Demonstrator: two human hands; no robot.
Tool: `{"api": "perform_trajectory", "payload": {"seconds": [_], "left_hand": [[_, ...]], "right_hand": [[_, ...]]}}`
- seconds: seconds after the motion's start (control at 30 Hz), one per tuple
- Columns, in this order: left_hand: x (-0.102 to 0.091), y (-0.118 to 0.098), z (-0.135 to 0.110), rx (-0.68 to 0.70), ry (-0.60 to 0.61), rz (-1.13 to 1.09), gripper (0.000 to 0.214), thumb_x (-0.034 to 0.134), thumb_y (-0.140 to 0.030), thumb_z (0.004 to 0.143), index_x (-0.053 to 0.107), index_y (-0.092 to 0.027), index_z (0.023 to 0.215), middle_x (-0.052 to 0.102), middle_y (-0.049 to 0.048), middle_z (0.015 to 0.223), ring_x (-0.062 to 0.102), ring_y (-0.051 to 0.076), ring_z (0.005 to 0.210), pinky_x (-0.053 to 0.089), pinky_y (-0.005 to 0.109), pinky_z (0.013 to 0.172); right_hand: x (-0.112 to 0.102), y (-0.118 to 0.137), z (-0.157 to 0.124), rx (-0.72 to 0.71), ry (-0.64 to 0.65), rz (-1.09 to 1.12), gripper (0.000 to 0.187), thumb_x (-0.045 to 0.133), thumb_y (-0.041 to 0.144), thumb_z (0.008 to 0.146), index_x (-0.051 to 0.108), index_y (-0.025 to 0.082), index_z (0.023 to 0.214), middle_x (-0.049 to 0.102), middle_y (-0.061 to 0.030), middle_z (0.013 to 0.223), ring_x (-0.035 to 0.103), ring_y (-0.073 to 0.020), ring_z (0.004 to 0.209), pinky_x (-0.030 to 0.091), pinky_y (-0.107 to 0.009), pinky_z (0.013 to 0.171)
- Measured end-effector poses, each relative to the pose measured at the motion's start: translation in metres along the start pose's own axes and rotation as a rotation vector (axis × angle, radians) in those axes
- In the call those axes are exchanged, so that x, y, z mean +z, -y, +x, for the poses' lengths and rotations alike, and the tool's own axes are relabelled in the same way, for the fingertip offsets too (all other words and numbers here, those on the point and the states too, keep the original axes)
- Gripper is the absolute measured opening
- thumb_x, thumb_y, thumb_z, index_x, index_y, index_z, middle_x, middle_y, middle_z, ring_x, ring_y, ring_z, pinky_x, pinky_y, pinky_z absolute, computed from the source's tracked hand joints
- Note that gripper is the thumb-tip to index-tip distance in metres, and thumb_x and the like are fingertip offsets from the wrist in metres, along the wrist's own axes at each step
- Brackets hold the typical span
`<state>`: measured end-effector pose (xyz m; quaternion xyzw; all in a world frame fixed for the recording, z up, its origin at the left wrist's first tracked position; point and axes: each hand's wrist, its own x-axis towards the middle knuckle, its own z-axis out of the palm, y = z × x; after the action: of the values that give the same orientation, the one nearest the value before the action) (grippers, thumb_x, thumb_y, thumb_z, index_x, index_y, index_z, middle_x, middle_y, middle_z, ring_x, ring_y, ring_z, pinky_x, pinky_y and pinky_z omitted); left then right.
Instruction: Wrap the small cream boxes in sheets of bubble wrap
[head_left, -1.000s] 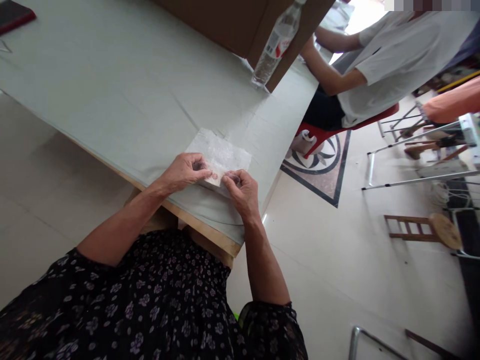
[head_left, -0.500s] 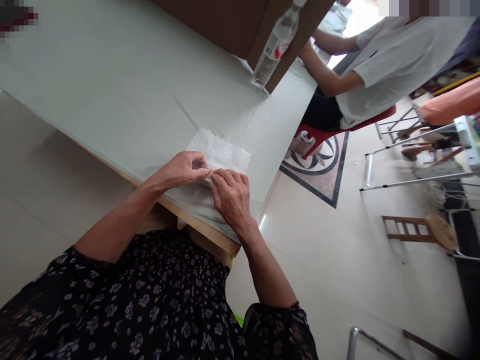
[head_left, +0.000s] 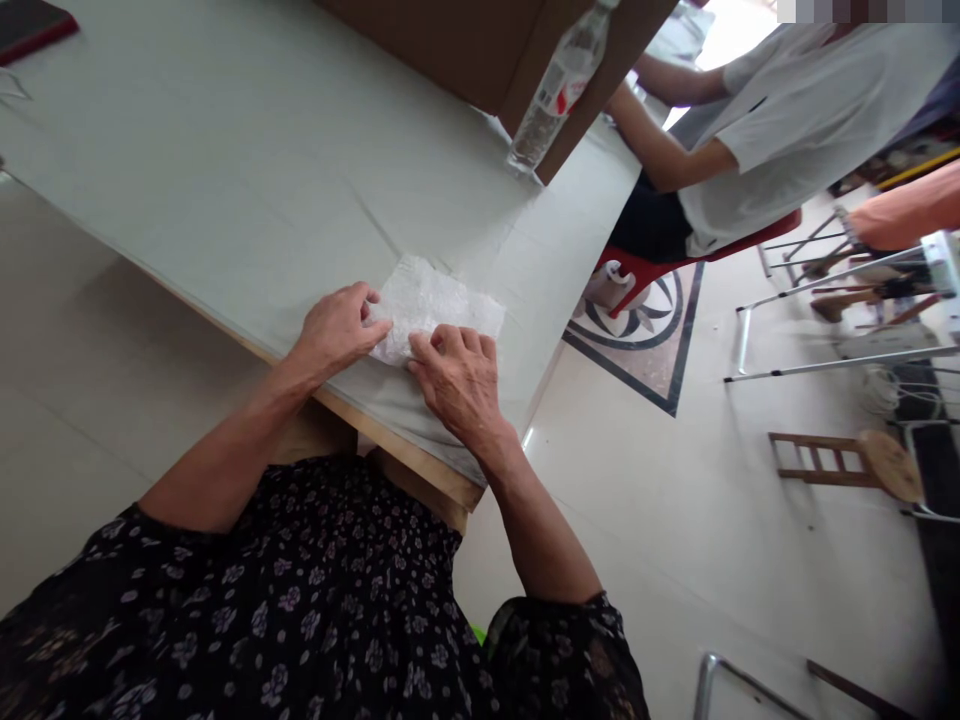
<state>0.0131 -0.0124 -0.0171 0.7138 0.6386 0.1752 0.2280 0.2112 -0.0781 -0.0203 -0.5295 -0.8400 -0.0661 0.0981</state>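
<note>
A crumpled, translucent white sheet that looks like bubble wrap (head_left: 431,295) lies on the pale tabletop close to its near corner. My left hand (head_left: 339,325) is at the sheet's left edge, thumb and fingertips apart with a gap between them. On the sheet's near right part rests my right hand (head_left: 459,385), its fingers curled and bunched against the thumb on the material. The right palm and knuckles cover that part of the sheet.
A brown cardboard box (head_left: 450,50) stands at the table's far side, with a clear plastic bottle (head_left: 559,95) against it. A person in a white shirt (head_left: 810,130) sits on a red chair (head_left: 637,285). A wooden stool (head_left: 889,465) is on the floor at right.
My hands have moved apart. The left thumb and fingers came off the near edge and shifted left, uncovering more of the sheet. My right hand stays on it.
</note>
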Motion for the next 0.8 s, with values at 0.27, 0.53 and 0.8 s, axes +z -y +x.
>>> {"api": "perform_trajectory", "payload": {"seconds": [0.27,0.53,0.8], "left_hand": [[-0.005,0.002,-0.001,-0.097,0.025,0.183,0.04,0.068,-0.052,0.084,0.072,-0.019,0.105,0.075,0.0099,0.088,0.068,0.031,0.088,0.052,0.04,0.079],[-0.011,-0.002,0.008,-0.077,0.152,0.059,0.043,0.071,-0.041,0.077,0.043,-0.023,0.05,0.045,-0.0009,0.051,0.042,0.017,0.056,0.028,0.033,0.055],[-0.009,-0.023,-0.005,-0.056,0.096,-0.46,0.022,0.066,-0.027,0.073,0.048,-0.02,0.061,0.045,-0.0054,0.06,0.044,0.01,0.056,0.038,0.022,0.051]], "right_hand": [[-0.01,-0.001,0.011,-0.028,0.076,-0.001,0.021,0.056,0.036,0.105,0.069,0.024,0.117,0.067,-0.0111,0.113,0.049,-0.0294,0.102,0.034,-0.044,0.087],[-0.014,-0.001,0.016,-0.019,0.13,-0.016,0.023,0.058,0.039,0.105,0.07,0.024,0.118,0.068,-0.0113,0.116,0.051,-0.0297,0.104,0.032,-0.043,0.087],[-0.016,-0.001,0.018,-0.024,0.136,-0.016,0.024,0.058,0.038,0.104,0.068,0.023,0.12,0.07,-0.0115,0.116,0.053,-0.0302,0.105,0.032,-0.043,0.087]]}}
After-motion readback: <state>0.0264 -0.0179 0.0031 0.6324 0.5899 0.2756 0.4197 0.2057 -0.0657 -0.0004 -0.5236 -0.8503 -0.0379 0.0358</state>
